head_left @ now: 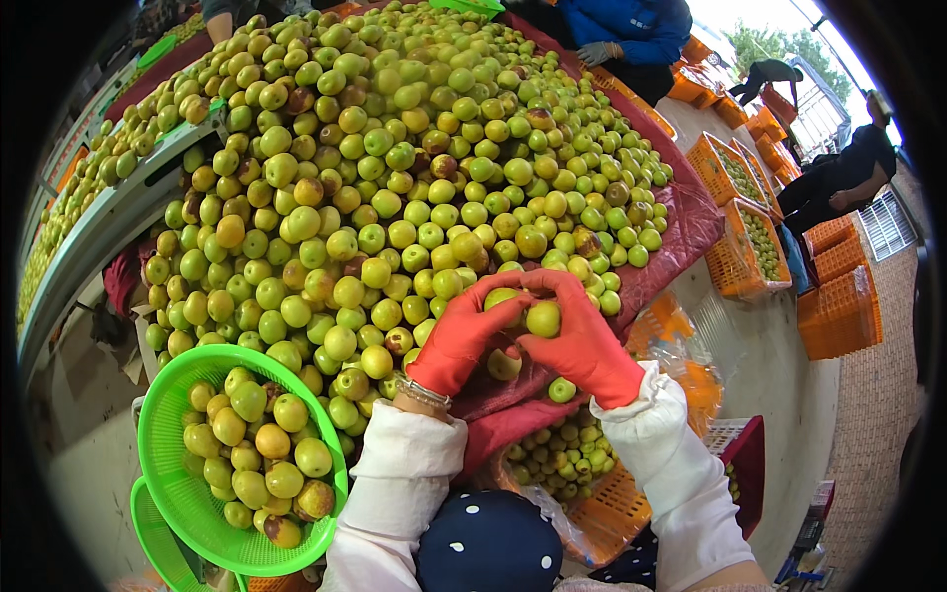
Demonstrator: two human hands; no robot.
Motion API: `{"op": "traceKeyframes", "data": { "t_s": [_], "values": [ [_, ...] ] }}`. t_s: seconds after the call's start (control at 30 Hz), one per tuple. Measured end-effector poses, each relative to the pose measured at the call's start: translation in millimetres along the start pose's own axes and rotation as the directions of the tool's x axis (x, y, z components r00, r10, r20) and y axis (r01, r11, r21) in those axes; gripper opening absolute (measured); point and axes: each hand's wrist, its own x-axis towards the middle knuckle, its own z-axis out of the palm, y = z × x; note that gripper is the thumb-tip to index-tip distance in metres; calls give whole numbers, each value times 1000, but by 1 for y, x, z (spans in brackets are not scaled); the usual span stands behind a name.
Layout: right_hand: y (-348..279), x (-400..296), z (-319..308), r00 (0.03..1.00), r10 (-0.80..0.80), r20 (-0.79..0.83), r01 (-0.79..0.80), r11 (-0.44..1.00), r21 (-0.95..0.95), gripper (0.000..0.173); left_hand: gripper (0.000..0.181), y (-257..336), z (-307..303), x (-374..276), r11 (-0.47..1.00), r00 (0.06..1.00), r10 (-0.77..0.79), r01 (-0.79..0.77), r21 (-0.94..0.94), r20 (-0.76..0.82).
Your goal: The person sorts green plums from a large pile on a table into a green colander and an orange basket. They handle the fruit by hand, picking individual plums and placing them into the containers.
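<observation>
My left hand, in a red rubber glove, holds a yellow-green jujube between thumb and fingers. Close against it, my right hand, gloved the same way, grips another green jujube. Both hands are over the near edge of a large heap of jujubes, some of them blotched brown. A loose jujube lies just below my hands, partly hidden by the gloves. Another green one rests on the dark red cloth by my right wrist.
At my left stands a green plastic colander of jujubes, many browned. An orange crate with jujubes is below the cloth. A metal-edged sorting frame borders the heap. Orange crates and several people, one in a blue jacket, are beyond.
</observation>
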Motion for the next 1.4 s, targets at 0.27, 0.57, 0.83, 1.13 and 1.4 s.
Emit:
{"op": "traceKeyframes", "data": {
  "t_s": [0.27, 0.57, 0.83, 1.13, 1.4],
  "values": [
    [-11, -7, -7, 998, -47, -33, 41, 982, -185, 47, 48, -12, -7, 5, 996, 998, 48, -44, -81, 48],
    [-11, -8, -8, 983, -179, -47, 169, 970, -177, 42, 48, -7, -2, 1, 990, 990, 139, -139, 4, 21],
    [-10, -5, -2, 985, -173, -25, 169, 978, -120, 40, 46, -4, -4, -2, 987, 987, 158, -158, -3, 2],
    [3, 2, 7, 967, -249, 62, 252, 877, -409, 56, 61, -36, -20, 16, 920, 942, 296, -326, 219, 156],
    [-46, 2, 36, 994, 108, -33, -112, 986, -125, 46, 54, -35, -10, 11, 916, 979, 203, -197, -350, -21]
  ]
}}
